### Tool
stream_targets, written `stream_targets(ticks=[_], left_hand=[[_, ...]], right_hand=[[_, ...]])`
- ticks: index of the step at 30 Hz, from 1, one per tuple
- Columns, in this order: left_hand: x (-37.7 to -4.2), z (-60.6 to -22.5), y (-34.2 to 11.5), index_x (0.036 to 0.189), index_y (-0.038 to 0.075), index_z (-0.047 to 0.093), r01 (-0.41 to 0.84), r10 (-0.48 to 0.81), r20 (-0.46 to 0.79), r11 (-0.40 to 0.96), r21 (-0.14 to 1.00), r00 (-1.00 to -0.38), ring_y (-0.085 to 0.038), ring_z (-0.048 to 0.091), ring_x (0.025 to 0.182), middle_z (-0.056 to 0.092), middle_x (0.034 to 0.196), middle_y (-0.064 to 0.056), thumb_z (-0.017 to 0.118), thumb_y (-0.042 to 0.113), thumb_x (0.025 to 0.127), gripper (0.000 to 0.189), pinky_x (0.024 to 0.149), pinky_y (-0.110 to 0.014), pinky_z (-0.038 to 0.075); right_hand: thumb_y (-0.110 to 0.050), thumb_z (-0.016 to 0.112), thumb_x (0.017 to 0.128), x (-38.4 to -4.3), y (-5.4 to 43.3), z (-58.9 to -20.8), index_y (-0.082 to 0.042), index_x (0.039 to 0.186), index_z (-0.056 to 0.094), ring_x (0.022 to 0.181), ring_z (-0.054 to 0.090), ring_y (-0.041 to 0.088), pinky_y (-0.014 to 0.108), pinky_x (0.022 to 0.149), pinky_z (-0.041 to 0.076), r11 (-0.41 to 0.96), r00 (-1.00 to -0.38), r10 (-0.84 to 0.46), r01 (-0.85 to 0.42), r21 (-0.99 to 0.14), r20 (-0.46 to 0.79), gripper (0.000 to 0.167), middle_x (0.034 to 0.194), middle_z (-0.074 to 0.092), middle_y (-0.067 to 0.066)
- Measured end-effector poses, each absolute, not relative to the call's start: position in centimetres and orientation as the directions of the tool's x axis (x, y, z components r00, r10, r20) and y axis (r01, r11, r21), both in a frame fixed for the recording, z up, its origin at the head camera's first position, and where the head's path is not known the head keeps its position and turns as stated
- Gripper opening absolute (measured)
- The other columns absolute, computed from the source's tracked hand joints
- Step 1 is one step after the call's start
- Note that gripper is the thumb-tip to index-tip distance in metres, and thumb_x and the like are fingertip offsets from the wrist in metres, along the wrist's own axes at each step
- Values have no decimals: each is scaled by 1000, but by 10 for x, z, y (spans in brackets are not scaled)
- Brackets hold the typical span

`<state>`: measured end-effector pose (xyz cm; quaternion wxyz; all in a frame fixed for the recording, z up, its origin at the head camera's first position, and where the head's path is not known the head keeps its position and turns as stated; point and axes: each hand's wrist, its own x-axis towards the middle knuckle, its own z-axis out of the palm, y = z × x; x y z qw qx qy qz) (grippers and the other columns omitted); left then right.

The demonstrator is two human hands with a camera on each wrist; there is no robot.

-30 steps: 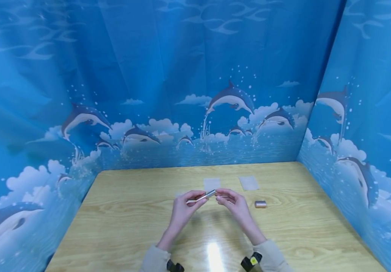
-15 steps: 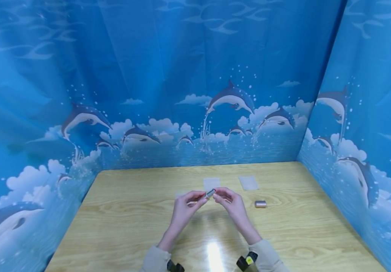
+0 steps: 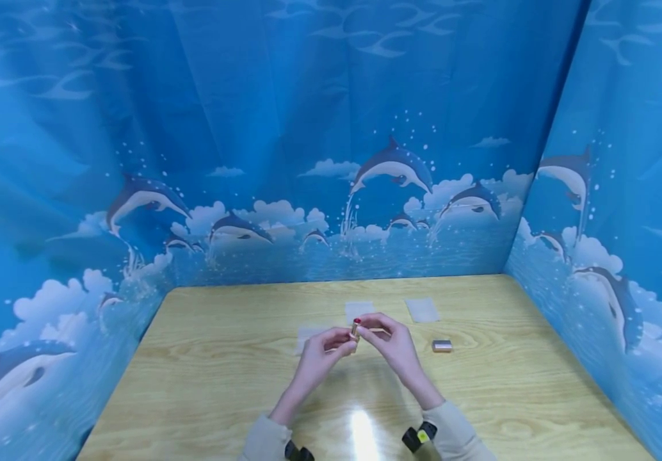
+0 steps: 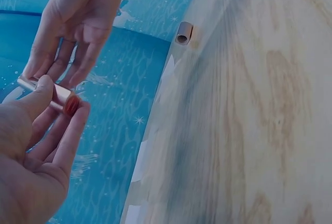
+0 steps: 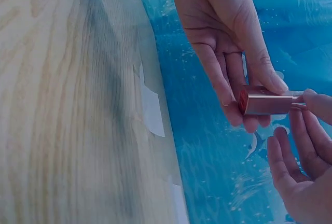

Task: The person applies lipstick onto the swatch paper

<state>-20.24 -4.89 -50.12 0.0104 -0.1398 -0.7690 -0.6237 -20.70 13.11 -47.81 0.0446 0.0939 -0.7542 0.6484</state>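
A metallic copper lipstick point(image 3: 355, 329) with a red end is held between both hands above the table. In the head view it stands nearly upright, red end on top. My left hand point(image 3: 319, 358) pinches its tube with thumb and fingers; in the left wrist view the left fingertips point(image 4: 80, 111) lie right at the red end. My right hand point(image 3: 393, 346) comes in from the other side, and in the right wrist view its thumb and fingers pinch the opposite, thinner end of the lipstick point(image 5: 267, 102). Fingers hide part of the tube.
A hollow copper cap point(image 3: 442, 346) lies on its side on the wooden table point(image 3: 221, 384), right of the hands. Pale thin squares lie flat: one behind the left hand point(image 3: 308, 336), one behind the right point(image 3: 358, 310), another farther right point(image 3: 422, 310). Blue dolphin curtains point(image 3: 331, 192) surround the table.
The lipstick has turned from a slant to nearly upright, and its red end now shows on top. My right hand has shifted slightly left and up; the cap and squares have stayed put.
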Motion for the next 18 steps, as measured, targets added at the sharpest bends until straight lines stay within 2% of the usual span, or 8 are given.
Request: stream_targets(ticks=[4, 11, 15, 18], left_hand=[[-199, -502, -49, 118, 3, 71, 204, 223, 170, 137, 969, -960, -22, 72, 99, 75, 107, -12, 73, 15, 94, 27, 90, -23, 59], [-197, -503, -48, 120, 2, 70, 182, 277, 164, 42, 982, -947, -25, 72, 101, 74, 111, -16, 70, 16, 96, 28, 89, -28, 61], [-197, -503, -47, 121, 1, 69, 168, 293, 151, 33, 985, -944, -25, 71, 103, 73, 113, -17, 69, 16, 96, 29, 89, -27, 60], [-196, -503, -46, 121, 1, 69, 171, 293, 154, 33, 985, -944, -26, 71, 105, 73, 114, -17, 69, 16, 97, 29, 90, -27, 60]], right_hand=[[-22, 75, 93, -209, 134, -476, -7, 115, 72, 104, 67, 18, 24, 89, 59, 169, -972, -143, -207, -964, 184, 26, 112, 72, 10], [-26, 71, 96, -212, 142, -474, -7, 127, 68, 114, 66, 27, 27, 94, 58, 157, -950, -279, -191, -969, 142, 36, 126, 69, 13], [-25, 70, 97, -212, 144, -474, -5, 127, 68, 116, 67, 26, 29, 95, 58, 156, -937, -321, -198, -968, 140, 36, 130, 67, 14], [-25, 71, 97, -212, 144, -475, -5, 126, 69, 112, 68, 23, 33, 95, 59, 161, -942, -307, -187, -969, 131, 35, 129, 68, 13]])
